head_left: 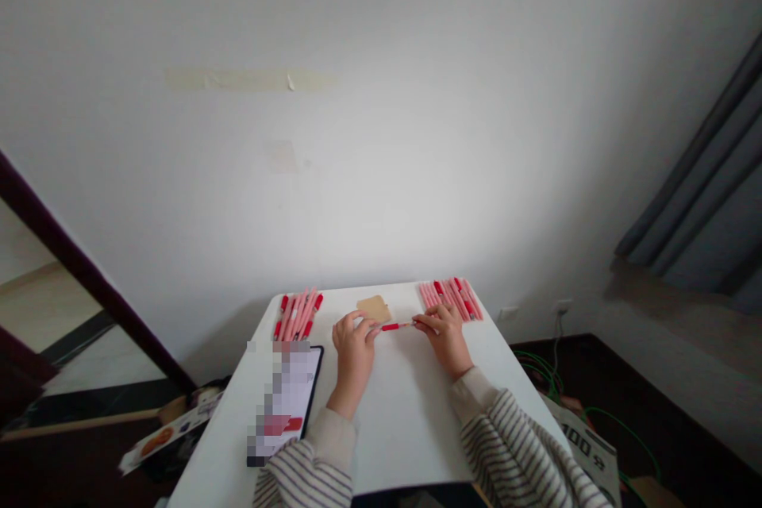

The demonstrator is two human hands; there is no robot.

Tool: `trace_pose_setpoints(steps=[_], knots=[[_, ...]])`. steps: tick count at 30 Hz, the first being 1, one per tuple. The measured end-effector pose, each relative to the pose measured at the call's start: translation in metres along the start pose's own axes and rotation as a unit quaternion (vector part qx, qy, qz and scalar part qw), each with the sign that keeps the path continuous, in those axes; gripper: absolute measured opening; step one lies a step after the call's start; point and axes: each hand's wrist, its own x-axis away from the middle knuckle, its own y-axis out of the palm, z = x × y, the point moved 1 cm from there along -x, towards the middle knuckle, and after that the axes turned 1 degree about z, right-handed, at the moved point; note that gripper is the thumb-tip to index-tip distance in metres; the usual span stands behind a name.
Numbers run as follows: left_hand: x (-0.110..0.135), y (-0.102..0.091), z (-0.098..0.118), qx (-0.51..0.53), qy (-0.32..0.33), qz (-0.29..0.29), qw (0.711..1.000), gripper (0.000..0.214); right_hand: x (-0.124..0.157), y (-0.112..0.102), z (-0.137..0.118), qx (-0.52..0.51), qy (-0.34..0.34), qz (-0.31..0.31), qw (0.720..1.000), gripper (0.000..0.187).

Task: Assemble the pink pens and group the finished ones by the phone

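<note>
Both of my hands rest on a small white table [405, 413] and pinch one pink pen with a red cap [394, 326] between them. My left hand [353, 348] grips its left end and my right hand [444, 336] grips its right end. The pen lies level, just above the tabletop. A bunch of pink and red pens [298, 314] lies at the far left of the table. Another bunch of the same pens [452, 298] lies at the far right, right behind my right hand. A small brown card [374, 307] sits between the bunches.
A tablet [284, 401] with a dark frame lies on the table at my left. The table stands against a white wall. Green cables [541, 373] and a wall socket are on the floor at the right, grey curtains [702, 198] beyond. Printed packaging [170, 436] lies low at the left.
</note>
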Motion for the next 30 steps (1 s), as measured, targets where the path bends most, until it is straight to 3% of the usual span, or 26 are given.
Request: trace_pose_setpoints(steps=[5,11,17,23,30], knots=[[-0.002,-0.002,-0.004,-0.006,-0.021,0.009,1.000,0.019,-0.001,-0.001,0.003,0.000,0.017,0.014,1.000,0.012],[0.000,-0.014,-0.005,-0.110,-0.081,-0.029,0.990,0.022,-0.001,-0.002,0.004,-0.001,0.025,0.024,0.999,0.016],[0.002,-0.012,-0.010,-0.141,-0.083,-0.049,0.985,0.019,0.000,-0.001,0.006,-0.003,0.024,0.020,0.999,0.018],[0.000,-0.014,-0.008,-0.128,-0.099,-0.055,0.985,0.015,0.000,-0.001,0.008,-0.001,0.021,0.020,1.000,0.017],[-0.005,-0.013,-0.004,-0.035,-0.115,-0.028,0.992,0.017,-0.001,-0.001,0.006,-0.011,0.016,0.011,1.000,0.018]])
